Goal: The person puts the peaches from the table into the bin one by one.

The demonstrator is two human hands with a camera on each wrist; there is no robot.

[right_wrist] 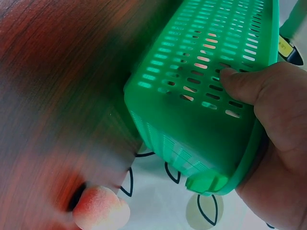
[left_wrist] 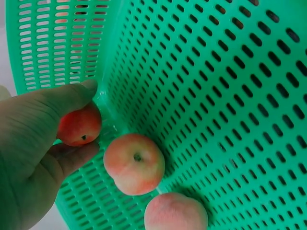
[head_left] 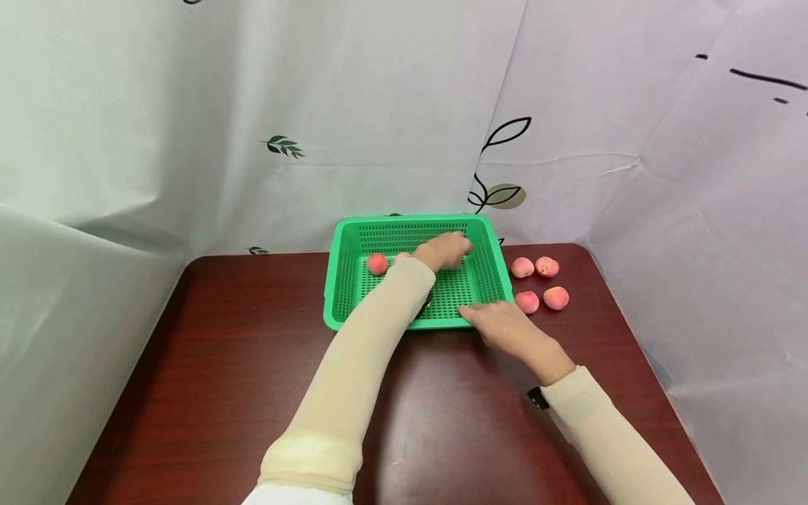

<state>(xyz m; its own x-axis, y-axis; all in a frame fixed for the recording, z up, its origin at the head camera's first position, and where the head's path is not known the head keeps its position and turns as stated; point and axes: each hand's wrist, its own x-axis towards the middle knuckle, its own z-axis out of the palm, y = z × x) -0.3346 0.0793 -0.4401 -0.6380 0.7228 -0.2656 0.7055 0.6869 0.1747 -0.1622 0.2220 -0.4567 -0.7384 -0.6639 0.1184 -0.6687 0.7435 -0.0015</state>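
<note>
A green perforated basket (head_left: 480,277) stands at the back of the table. Inside it, my left hand (head_left: 447,250) holds a red peach (left_wrist: 80,125) between thumb and fingers, close to a corner. Two more peaches lie on the basket floor in the left wrist view: a red-yellow peach (left_wrist: 135,164) right beside the held one, and a paler peach (left_wrist: 175,213) below it. My right hand (head_left: 501,326) grips the basket's near rim by the right corner, its thumb (right_wrist: 242,85) pressed on the outside of the wall.
Several peaches lie on the dark red-brown table (head_left: 252,372) to the right of the basket, among them one peach (head_left: 556,298) nearest the right edge. A patterned white cloth (head_left: 410,105) hangs behind the table and along its sides. My left forearm crosses over the basket's near rim.
</note>
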